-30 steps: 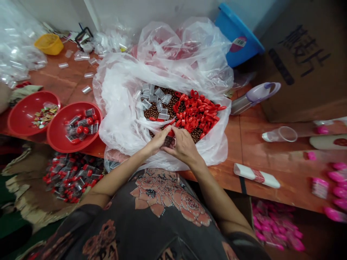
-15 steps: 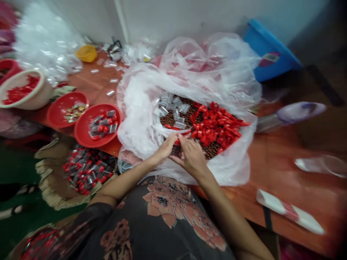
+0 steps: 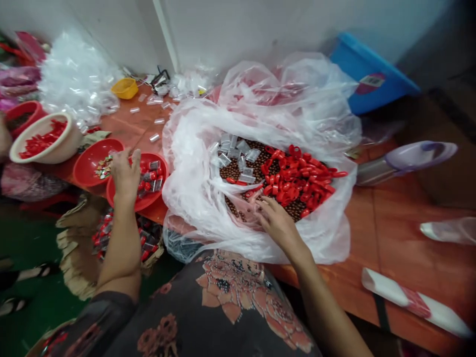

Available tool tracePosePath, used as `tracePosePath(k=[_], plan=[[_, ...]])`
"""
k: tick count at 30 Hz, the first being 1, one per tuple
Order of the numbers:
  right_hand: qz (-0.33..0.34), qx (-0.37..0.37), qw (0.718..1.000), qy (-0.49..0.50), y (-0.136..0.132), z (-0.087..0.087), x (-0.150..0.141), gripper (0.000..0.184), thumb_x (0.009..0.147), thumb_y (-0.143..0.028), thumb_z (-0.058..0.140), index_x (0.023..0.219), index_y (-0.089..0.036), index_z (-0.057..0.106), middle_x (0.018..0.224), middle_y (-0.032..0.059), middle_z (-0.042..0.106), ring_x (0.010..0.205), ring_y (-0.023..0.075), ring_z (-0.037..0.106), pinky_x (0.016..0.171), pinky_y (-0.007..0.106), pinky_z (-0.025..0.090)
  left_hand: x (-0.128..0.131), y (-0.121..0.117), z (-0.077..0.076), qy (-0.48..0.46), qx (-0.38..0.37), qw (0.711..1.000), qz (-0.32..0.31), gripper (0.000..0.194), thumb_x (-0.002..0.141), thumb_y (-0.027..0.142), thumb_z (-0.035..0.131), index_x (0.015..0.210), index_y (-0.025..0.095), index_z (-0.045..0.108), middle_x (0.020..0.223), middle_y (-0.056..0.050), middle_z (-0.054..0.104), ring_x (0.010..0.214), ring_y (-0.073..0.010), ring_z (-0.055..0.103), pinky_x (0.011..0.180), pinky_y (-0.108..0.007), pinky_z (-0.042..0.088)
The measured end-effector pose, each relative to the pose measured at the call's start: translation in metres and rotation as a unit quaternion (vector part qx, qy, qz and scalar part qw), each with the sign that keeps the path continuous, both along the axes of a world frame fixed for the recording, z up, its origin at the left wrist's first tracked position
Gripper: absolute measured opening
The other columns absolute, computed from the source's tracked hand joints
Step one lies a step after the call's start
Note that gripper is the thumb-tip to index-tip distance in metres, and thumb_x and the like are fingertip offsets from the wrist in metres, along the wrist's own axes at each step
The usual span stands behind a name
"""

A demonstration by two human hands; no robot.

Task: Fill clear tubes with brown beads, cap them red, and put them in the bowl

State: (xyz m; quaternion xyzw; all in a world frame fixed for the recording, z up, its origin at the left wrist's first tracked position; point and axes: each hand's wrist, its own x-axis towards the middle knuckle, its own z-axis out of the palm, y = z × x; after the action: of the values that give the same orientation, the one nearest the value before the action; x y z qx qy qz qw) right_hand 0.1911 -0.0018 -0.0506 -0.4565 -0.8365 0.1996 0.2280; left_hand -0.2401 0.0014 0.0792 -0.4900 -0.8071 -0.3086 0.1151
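Observation:
My left hand (image 3: 126,176) is over the two red bowls at the left, thumb and fingers apart, with nothing visible in it. Small clear containers with red caps (image 3: 150,181) lie in the nearer red bowl (image 3: 163,191); the farther red bowl (image 3: 84,168) has small multicoloured pieces (image 3: 102,168). My right hand (image 3: 277,218), fingers spread, is low over the front of an opened white plastic bag (image 3: 189,163). On the bag lie brown beads (image 3: 234,210), clear plastic tubes (image 3: 241,151) and a heap of red plastic caps (image 3: 297,173).
A white bowl of red parts (image 3: 76,136), a yellow bowl (image 3: 124,89) and a heap of clear plastic (image 3: 74,79) are at the left. Below is a carton of capped containers (image 3: 76,253). A blue basin (image 3: 372,79) and a purple-handled scoop (image 3: 405,158) are at the right.
My left hand has gone from the front of the bag leftward to the red bowls. My right hand stays over the bag, its fingers now spread; the small container between the hands no longer shows there.

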Motion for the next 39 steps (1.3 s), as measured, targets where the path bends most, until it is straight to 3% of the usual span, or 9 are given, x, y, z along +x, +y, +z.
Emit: tracePosePath(k=[4,7,10,14,19,27,30,36,39], plan=[[-0.046,-0.019,0.999,0.000,0.011,0.010,-0.001,0.026,0.096,-0.028,0.046,0.107,-0.018,0.068,0.103,0.0123,0.067,0.096,0.0255,0.065,0.088,0.040,0.053,0.085,0.029,-0.010,-0.031,0.058,0.976,-0.207,0.023,0.095,0.035,0.053,0.098,0.018,0.069,0.097,-0.007,0.067,0.094,-0.0197,0.060,0.088,-0.034,0.048],[-0.055,-0.022,0.998,-0.022,0.025,0.011,-0.006,0.027,0.095,-0.024,0.044,0.101,-0.018,0.069,0.096,0.0113,0.067,0.088,0.0243,0.064,0.083,0.038,0.053,0.165,0.063,-0.038,-0.110,-0.102,0.891,-0.428,0.017,0.093,0.027,0.055,0.097,0.020,0.070,0.095,-0.006,0.068,0.092,-0.0183,0.061,0.086,-0.031,0.047],[-0.044,-0.003,0.998,-0.037,0.043,0.011,-0.010,0.034,0.093,-0.014,0.040,0.110,-0.017,0.069,0.102,0.0128,0.068,0.094,0.0248,0.064,0.087,0.039,0.052,0.220,0.089,-0.072,-0.105,-0.226,0.819,-0.517,0.016,0.082,0.019,0.067,0.097,0.019,0.072,0.098,-0.009,0.067,0.100,-0.0236,0.061,0.095,-0.035,0.044],[-0.022,0.017,0.999,-0.036,0.073,0.015,-0.013,0.045,0.090,-0.006,0.037,0.126,-0.014,0.062,0.117,0.0159,0.066,0.106,0.0256,0.062,0.094,0.041,0.050,0.227,0.101,-0.093,-0.131,-0.262,0.815,-0.501,0.022,0.080,0.017,0.067,0.101,0.020,0.073,0.099,-0.009,0.068,0.101,-0.0248,0.061,0.098,-0.036,0.042],[-0.018,-0.016,0.996,-0.088,0.105,0.013,-0.036,0.038,0.097,-0.019,0.044,0.131,-0.011,0.058,0.122,0.0193,0.064,0.108,0.0273,0.061,0.096,0.041,0.048,0.177,0.105,-0.078,-0.228,-0.204,0.864,-0.400,0.036,0.090,0.024,0.053,0.124,0.021,0.065,0.100,-0.007,0.066,0.088,-0.0200,0.061,0.087,-0.033,0.047],[0.134,-0.026,0.989,-0.050,0.077,0.004,-0.093,0.042,0.094,-0.007,0.040,0.135,-0.011,0.053,0.135,0.0167,0.062,0.119,0.0232,0.059,0.103,0.039,0.044,0.200,0.123,-0.092,-0.408,-0.157,0.835,-0.334,0.026,0.080,0.022,0.066,0.104,0.015,0.061,0.077,0.001,0.057,0.067,-0.0109,0.055,0.065,-0.022,0.047],[0.138,-0.043,0.989,-0.014,0.063,0.006,-0.078,0.051,0.091,-0.005,0.040,0.138,-0.018,0.052,0.143,0.0114,0.057,0.130,0.0218,0.053,0.107,0.040,0.043,0.219,0.128,-0.110,-0.466,-0.207,0.800,-0.316,0.032,0.075,0.015,0.068,0.105,0.016,0.061,0.075,0.003,0.055,0.061,-0.0104,0.054,0.062,-0.024,0.048],[0.076,-0.035,0.996,-0.012,0.053,0.005,-0.017,0.032,0.094,-0.014,0.045,0.113,-0.020,0.070,0.116,0.0110,0.068,0.108,0.0236,0.060,0.095,0.040,0.050,0.224,0.136,-0.127,-0.328,-0.235,0.871,-0.282,0.016,0.070,0.024,0.076,0.083,0.016,0.071,0.069,0.000,0.062,0.068,-0.0154,0.057,0.067,-0.026,0.047],[-0.017,-0.048,0.998,-0.026,0.059,0.003,0.010,0.030,0.095,-0.015,0.044,0.107,-0.018,0.071,0.100,0.0110,0.067,0.095,0.0234,0.061,0.088,0.038,0.051,0.231,0.140,-0.131,-0.384,-0.252,0.852,-0.252,0.020,0.070,0.028,0.078,0.084,0.015,0.072,0.068,-0.001,0.064,0.060,-0.0145,0.058,0.061,-0.026,0.046]])
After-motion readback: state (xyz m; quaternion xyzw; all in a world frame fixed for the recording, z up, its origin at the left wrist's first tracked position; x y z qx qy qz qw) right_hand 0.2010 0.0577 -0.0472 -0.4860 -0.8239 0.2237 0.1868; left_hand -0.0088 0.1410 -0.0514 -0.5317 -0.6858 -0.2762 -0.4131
